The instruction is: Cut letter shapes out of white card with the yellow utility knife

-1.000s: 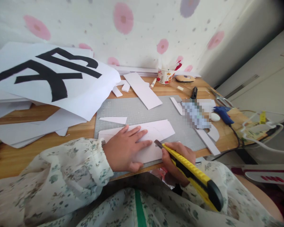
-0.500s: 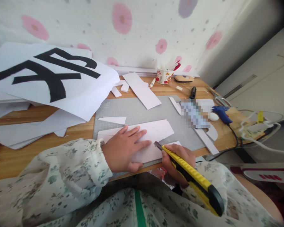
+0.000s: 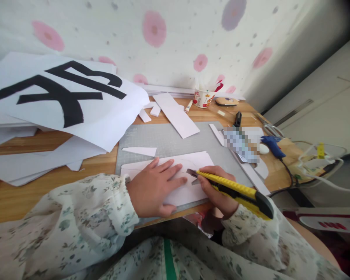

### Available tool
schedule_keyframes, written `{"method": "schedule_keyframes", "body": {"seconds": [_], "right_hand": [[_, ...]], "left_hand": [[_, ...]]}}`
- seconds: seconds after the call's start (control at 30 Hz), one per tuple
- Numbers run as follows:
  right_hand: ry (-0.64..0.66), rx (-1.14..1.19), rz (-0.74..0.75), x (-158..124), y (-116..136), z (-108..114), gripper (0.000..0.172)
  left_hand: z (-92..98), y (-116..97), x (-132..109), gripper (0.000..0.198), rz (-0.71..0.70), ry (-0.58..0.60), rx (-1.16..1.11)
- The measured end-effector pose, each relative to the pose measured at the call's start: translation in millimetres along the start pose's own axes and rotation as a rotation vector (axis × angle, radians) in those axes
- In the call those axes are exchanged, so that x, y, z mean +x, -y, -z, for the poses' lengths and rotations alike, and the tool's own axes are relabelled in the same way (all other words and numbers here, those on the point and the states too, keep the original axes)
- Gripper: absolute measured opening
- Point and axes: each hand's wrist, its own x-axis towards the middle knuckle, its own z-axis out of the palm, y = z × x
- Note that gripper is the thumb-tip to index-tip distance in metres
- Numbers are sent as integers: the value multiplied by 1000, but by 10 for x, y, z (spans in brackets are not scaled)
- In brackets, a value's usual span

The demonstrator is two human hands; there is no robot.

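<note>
My left hand [image 3: 156, 188] lies flat with spread fingers on a white board [image 3: 196, 158], pressing it against the grey cutting mat [image 3: 189, 146]. Faint curved pencil lines run across the board. In my right hand [image 3: 218, 192] is a yellow and black utility knife [image 3: 233, 186], its blade out and pointing left over the board, just right of my left fingertips. Whether the blade touches the board I cannot tell. A narrow white offcut [image 3: 140, 151] lies on the mat beyond my left hand.
At left, a large paper sheet [image 3: 105, 120] with black characters covers other sheets. Another white strip [image 3: 176, 116] crosses the mat's back edge. A paper cup [image 3: 203, 98] stands behind. To the right are a blurred-out object [image 3: 241, 144], a blue glue gun [image 3: 273, 146], scissors [image 3: 271, 128] and cables.
The knife has swung to a flatter angle, its blade tip moving slightly left and farther up the board. My left hand stays in place; the view has shifted a little.
</note>
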Motion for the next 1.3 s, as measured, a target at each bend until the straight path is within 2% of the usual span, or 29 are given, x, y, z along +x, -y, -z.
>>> {"method": "schedule_keyframes", "body": {"seconds": [0.57,0.93,1.07,1.3], "right_hand": [[65,-34,38,9,-49,42,10],[-85,-132,223,-109,87,-45,6],[-145,-175,241,-173,86,-83,4],[-133,-174,260,-237,106,-74,6]], "left_hand": [[20,1,2,73,9,5,-4],[39,-10,8,69,34,10,-25],[41,-7,11,70,34,11,-18],[28,-2,11,71,39,18,-16]]}}
